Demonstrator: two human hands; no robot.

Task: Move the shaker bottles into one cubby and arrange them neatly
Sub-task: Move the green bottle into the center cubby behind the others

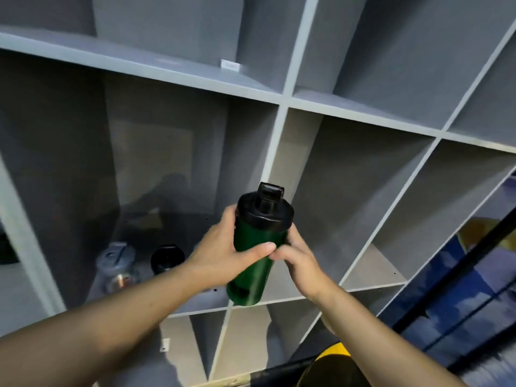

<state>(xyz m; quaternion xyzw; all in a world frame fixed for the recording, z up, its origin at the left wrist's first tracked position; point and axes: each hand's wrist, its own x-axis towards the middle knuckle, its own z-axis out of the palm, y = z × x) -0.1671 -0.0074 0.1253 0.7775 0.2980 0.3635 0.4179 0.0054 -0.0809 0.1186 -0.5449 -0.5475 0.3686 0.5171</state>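
Observation:
A green shaker bottle with a black flip-top lid is held upright, slightly tilted, in front of the grey shelf's vertical divider. My left hand wraps its body from the left, thumb across the front. From the right, my right hand grips the same bottle with its fingers behind it. In the large left cubby, a clear grey shaker bottle and a black-lidded shaker bottle stand side by side on the floor, behind my left forearm.
The grey cubby shelf fills the view, with a cubby right of the divider and smaller cubbies below. A small white label sits on the upper shelf. Dark blue panels and a black bar lie at right.

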